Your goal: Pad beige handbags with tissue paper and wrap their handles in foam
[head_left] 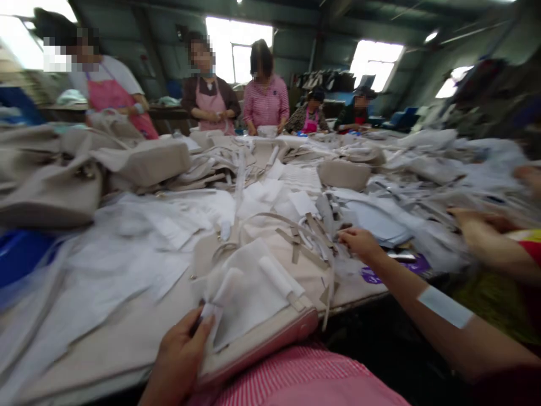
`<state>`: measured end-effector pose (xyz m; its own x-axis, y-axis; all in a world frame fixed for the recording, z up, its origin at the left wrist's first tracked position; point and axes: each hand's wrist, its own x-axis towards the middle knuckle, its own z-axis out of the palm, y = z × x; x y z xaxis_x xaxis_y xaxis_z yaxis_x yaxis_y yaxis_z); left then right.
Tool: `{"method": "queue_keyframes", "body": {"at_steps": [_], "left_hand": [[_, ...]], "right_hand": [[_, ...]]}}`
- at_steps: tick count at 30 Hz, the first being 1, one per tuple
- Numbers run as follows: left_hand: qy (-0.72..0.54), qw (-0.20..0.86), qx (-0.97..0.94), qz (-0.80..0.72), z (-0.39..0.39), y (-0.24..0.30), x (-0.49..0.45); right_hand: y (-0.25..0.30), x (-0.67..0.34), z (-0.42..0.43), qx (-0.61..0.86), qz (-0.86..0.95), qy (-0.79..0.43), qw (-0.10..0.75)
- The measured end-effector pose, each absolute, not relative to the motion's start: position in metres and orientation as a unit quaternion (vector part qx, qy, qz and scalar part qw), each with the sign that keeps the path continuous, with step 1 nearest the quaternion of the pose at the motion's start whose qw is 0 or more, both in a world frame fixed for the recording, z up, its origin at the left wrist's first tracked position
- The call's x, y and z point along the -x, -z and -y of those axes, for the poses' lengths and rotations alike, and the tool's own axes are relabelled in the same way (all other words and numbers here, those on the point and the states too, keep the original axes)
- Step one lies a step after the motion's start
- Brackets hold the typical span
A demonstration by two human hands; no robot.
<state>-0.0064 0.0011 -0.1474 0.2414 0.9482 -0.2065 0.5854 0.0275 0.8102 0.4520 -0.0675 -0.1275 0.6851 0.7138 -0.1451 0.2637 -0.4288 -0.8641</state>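
A beige handbag (257, 365) lies at the table's front edge, against the pink apron. White wrapping sheet (249, 290) covers part of it. My left hand (181, 349) is closed, its thumb pressed on a white-wrapped piece (213, 316) at the bag's left side; what is inside the wrap is hidden. To the right, my right hand (359, 242) reaches over the table, with its fingers curled together beside beige straps (315, 228). Whatever those fingers hold is too blurred to make out.
Several beige bags (143, 160) are heaped at the left. Loose white sheets (139, 225) and clear plastic (439, 237) cover much of the table (110, 352). A blue container (23, 254) stands left. At the right a co-worker's arm (486, 237) reaches in; several people stand or sit opposite.
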Motion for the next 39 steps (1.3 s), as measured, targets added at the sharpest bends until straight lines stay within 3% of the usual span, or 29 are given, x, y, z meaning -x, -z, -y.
{"method": "queue_keyframes", "body": {"at_steps": [4, 10, 15, 22, 39], "left_hand": [[-0.234, 0.437, -0.674, -0.548, 0.005, 0.141, 0.003], [-0.275, 0.386, -0.694, -0.542, 0.015, 0.139, 0.002], [-0.292, 0.344, -0.729, -0.514, 0.017, 0.139, 0.005], [-0.268, 0.291, -0.758, -0.519, 0.017, 0.138, 0.006], [-0.255, 0.262, -0.771, -0.522, 0.019, 0.139, 0.007]], "right_hand": [[0.109, -0.380, 0.052, 0.695, 0.409, -0.390, 0.445], [0.083, -0.232, 0.029, 0.531, 0.549, -0.574, 0.294], [0.091, -0.170, 0.012, 0.569, 0.585, -0.535, 0.218], [0.103, -0.162, 0.008, 0.638, 0.563, -0.508, 0.138], [0.111, -0.156, 0.009, 0.668, 0.464, -0.555, 0.172]]}}
